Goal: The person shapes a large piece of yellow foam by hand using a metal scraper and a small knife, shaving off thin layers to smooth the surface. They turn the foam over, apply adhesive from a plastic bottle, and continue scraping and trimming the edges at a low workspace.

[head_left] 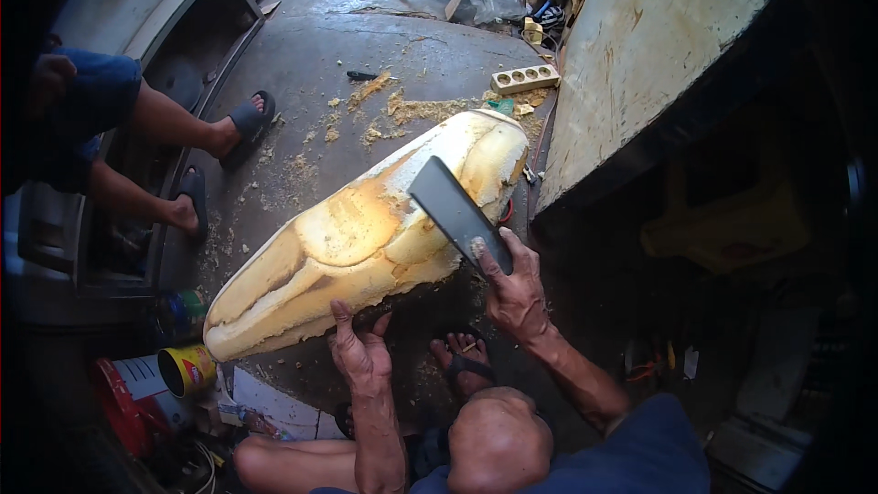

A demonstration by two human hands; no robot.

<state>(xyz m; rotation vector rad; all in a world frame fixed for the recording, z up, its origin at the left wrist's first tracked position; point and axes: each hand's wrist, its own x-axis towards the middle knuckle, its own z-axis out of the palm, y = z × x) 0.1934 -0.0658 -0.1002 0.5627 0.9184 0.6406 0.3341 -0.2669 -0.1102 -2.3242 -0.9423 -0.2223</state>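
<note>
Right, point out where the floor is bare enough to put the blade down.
Barest: smooth concrete beyond the shavings, toward the plastic bag. Crowded: the cans lower left, and under the foam block, where the left hand, right hand with blade, and sandalled foot sit.

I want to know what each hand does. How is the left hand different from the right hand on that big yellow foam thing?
The left hand presses open fingers against the lower edge of the big cream-yellow carved foam block; the right hand is closed round the handle of a flat dark blade. The left hand holds no tool; the right hand's blade lies slanted across the block's top. Both reach up from the lower edge of the picture.
</note>
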